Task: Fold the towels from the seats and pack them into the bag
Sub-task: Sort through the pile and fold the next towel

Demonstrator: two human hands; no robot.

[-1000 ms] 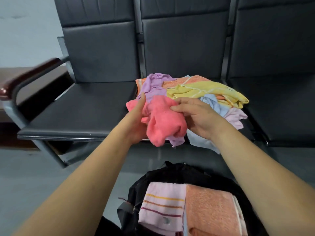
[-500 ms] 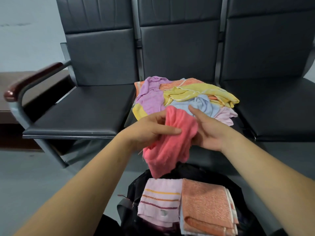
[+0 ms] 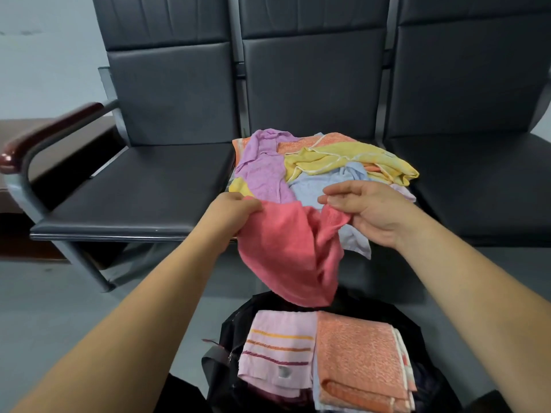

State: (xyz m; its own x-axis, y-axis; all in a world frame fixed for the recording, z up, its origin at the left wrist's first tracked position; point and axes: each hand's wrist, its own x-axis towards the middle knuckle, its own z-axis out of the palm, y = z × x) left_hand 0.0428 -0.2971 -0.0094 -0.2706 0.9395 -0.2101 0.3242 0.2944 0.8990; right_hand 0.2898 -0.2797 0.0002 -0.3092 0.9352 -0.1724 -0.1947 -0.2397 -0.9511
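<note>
A pink towel (image 3: 286, 251) hangs in the air above the black bag (image 3: 229, 329). My left hand (image 3: 235, 213) grips its left top edge. My right hand (image 3: 366, 210) pinches its right top edge between thumb and fingers. Behind them, a heap of crumpled towels (image 3: 316, 165) in purple, yellow, blue and orange lies on the middle seat (image 3: 357, 84). Inside the bag lie a folded pale pink striped towel (image 3: 277, 350) and a folded orange towel (image 3: 360, 359).
Three black padded seats stand in a row; the left seat (image 3: 140, 189) has a metal frame with a dark red armrest (image 3: 50, 129), and the right seat (image 3: 477, 186) is beside the heap. Grey floor (image 3: 59, 317) surrounds the bag.
The pink towel was lifted off the heap as a bunch and drawn toward me. My hands have moved apart, spreading it open above the bag.
</note>
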